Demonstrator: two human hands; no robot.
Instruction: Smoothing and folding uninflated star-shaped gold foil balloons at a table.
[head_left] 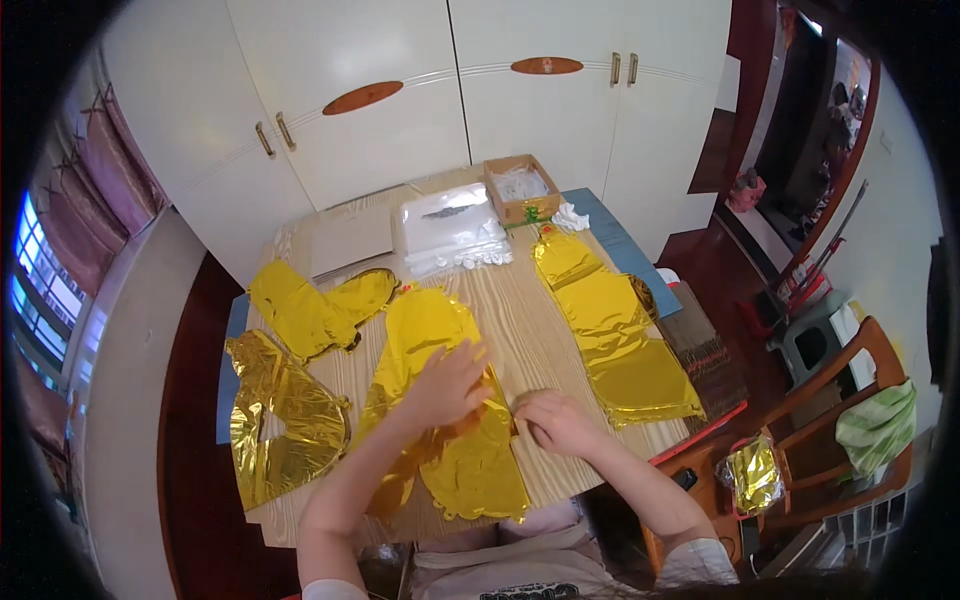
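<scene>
A flat gold foil balloon [460,470] lies on the wood-grain table in front of me, its lower end near the table's front edge. My left hand [450,380] rests on its middle, fingers stretched out over the foil. At the balloon's right edge is my right hand [555,422], its fingers curled and pinched on the foil border; the fingertips are partly hidden. On the left lie a folded gold foil balloon [310,315] and, nearer to me, a shinier gold foil piece [290,420]. Another long gold foil balloon [620,335] stretches along the table's right side.
At the back of the table [545,350] stand a cardboard box [520,190] with clear plastic bits, a stack of clear plastic bags [455,230] and a flat grey-brown board [353,240]. A wooden chair [800,420] to the right holds a wrapped gold packet [755,475] and a green cloth [878,428].
</scene>
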